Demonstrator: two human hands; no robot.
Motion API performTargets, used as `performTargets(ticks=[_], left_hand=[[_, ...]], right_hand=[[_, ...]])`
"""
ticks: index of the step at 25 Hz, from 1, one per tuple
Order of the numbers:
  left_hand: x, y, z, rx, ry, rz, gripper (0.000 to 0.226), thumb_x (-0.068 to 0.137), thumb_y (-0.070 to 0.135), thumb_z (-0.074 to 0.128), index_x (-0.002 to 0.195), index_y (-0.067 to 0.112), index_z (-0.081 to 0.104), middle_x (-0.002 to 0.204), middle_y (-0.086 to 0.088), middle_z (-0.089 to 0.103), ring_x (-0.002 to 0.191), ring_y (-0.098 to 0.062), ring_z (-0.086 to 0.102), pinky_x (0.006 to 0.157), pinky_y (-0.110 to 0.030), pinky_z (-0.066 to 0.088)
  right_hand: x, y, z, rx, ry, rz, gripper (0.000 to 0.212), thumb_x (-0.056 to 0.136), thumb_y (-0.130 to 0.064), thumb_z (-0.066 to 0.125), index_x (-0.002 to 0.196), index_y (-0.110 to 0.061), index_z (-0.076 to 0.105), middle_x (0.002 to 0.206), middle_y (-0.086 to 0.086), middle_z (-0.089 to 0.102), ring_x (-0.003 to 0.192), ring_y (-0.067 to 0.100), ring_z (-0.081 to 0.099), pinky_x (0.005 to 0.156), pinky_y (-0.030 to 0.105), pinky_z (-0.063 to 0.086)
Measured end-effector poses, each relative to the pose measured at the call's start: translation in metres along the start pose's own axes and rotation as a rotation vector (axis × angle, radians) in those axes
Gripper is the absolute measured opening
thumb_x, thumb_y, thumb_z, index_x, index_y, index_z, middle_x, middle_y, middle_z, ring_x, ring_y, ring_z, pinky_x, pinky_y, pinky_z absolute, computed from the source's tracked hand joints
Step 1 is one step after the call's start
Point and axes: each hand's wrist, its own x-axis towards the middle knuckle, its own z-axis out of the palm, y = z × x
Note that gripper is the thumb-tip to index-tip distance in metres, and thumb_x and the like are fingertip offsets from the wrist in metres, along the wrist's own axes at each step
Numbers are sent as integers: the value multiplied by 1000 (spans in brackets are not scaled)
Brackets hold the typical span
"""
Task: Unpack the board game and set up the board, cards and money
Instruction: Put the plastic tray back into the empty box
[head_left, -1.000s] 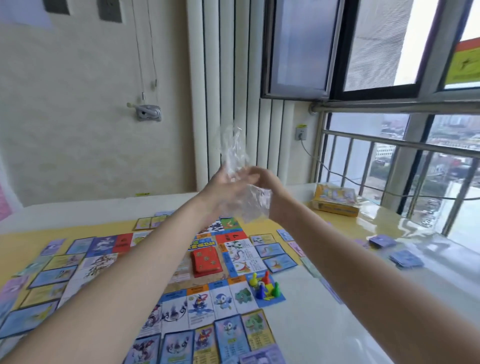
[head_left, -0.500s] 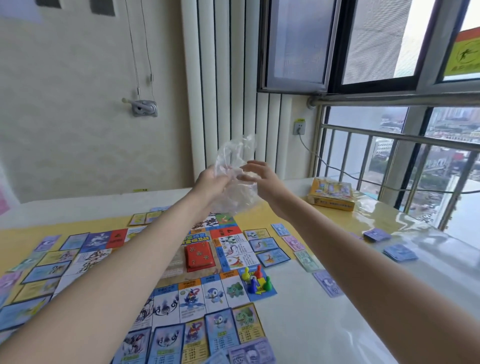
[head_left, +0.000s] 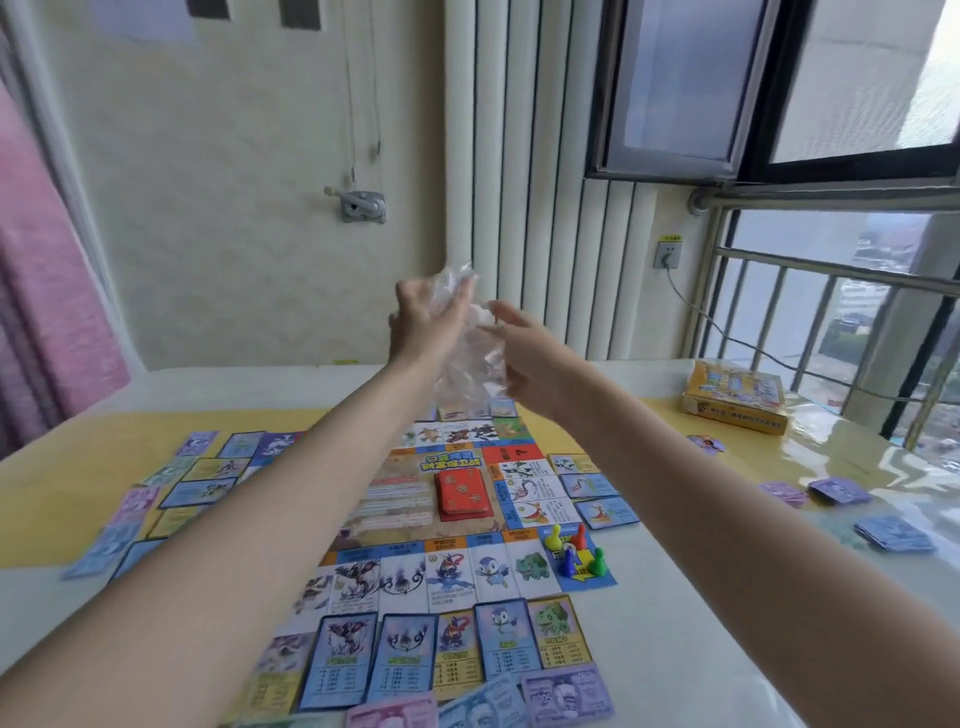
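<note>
Cream wallpaper, a ribbed white panel and a barred window stand behind a glossy desk (head_left: 701, 597) with a yellow band across its far half. Toward the desk's left edge, loose property cards (head_left: 171, 493) lie spread in rough rows on the yellow band. At the desk's middle the game board (head_left: 467, 519) lies flat and open; a red card deck (head_left: 464, 492) sits on its centre, and four pawns (head_left: 574, 551), yellow, red, blue and green, stand together on the board's near right corner square. Along the desk's near edge, just below the board, a row of blue and yellow cards (head_left: 452, 649) lies face up, with paper money (head_left: 519, 699) beside them at the very edge.

Both arms reach out above the board. The left hand (head_left: 423, 322) curls its fingers round the top of a crumpled clear plastic bag (head_left: 470, 358), held in the air over the board's far side. The right hand (head_left: 524, 348) touches the bag's right side, its fingertips pinching the plastic.

Near the desk's right edge, small stacks of purple and blue cards (head_left: 883, 530) lie apart from one another. At the far right corner the yellow game box (head_left: 737, 397) rests on the desk.
</note>
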Motion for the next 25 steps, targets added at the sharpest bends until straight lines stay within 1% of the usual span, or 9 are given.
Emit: performTargets(ticks=[2, 5, 9, 13, 16, 18, 20, 22, 25], left_hand=[[-11, 9, -16, 30, -54, 146, 63, 78, 55, 61, 132, 35, 34, 121, -5, 32, 113, -22, 45, 95, -31, 44], [-28, 18, -53, 144, -83, 275, 74, 69, 54, 50, 139, 46, 27, 135, -6, 28, 128, -25, 36, 107, -40, 36], [-37, 15, -143, 398, 215, 218, 57, 76, 56, 46, 128, 34, 47, 129, -12, 51, 119, -30, 50, 102, -34, 39], [-85, -5, -264, 490, 637, 323, 43, 88, 48, 46, 104, 11, 60, 106, -15, 65, 101, -33, 59, 82, -36, 45], [-169, -60, -329, 165, 913, 389, 37, 81, 46, 49, 60, 17, 56, 59, 6, 63, 61, -11, 60, 61, -31, 49], [-233, -127, -353, 105, 1016, 258, 36, 84, 40, 50, 52, 25, 43, 42, 18, 51, 48, 7, 47, 56, -26, 41], [-289, -204, -367, 144, 1094, 82, 42, 79, 50, 45, 54, 16, 52, 47, 14, 56, 52, 0, 54, 59, -31, 42], [-334, -287, -377, 353, 1059, -92, 58, 79, 52, 37, 70, 1, 63, 65, -10, 66, 65, -26, 63, 61, -37, 43], [-382, -385, -382, 711, 700, -382, 59, 82, 51, 31, 92, -1, 57, 90, -21, 60, 86, -35, 56, 73, -39, 40]], right_hand=[[-9, -14, 21, 85, 52, -11, 17, 99, -13, 37, 102, -6, 52, 76, 6, 51, 50, 10, 54, 41, 17, 40], [-24, -23, 57, 158, 72, 5, 29, 100, -20, 33, 74, -14, 43, 71, 2, 44, 58, 9, 47, 48, 18, 37], [-40, -16, 149, 505, -168, 63, 25, 95, -19, 37, 76, -7, 46, 50, 2, 50, 40, 9, 52, 40, 15, 39], [-93, -1, 263, 467, -405, 58, 20, 86, -16, 50, 67, -13, 45, 43, -3, 46, 35, 7, 43, 41, 17, 33], [-157, 48, 330, 241, -497, -33, 22, 89, -10, 50, 68, -14, 46, 59, 3, 48, 49, 14, 50, 51, 22, 43], [-196, 110, 364, -17, -521, -92, 31, 87, -11, 52, 57, -15, 44, 61, 5, 49, 64, 22, 51, 62, 35, 43], [-225, 183, 386, -255, -593, -66, 31, 88, -12, 51, 58, -15, 48, 64, 7, 53, 70, 22, 50, 62, 31, 39], [-244, 255, 404, -460, -748, 56, 21, 92, -15, 45, 77, -9, 60, 81, 10, 58, 81, 22, 51, 66, 29, 37], [-242, 334, 421, -836, -977, 244, 31, 95, -17, 38, 115, -2, 57, 116, 16, 57, 113, 27, 48, 91, 30, 36]])
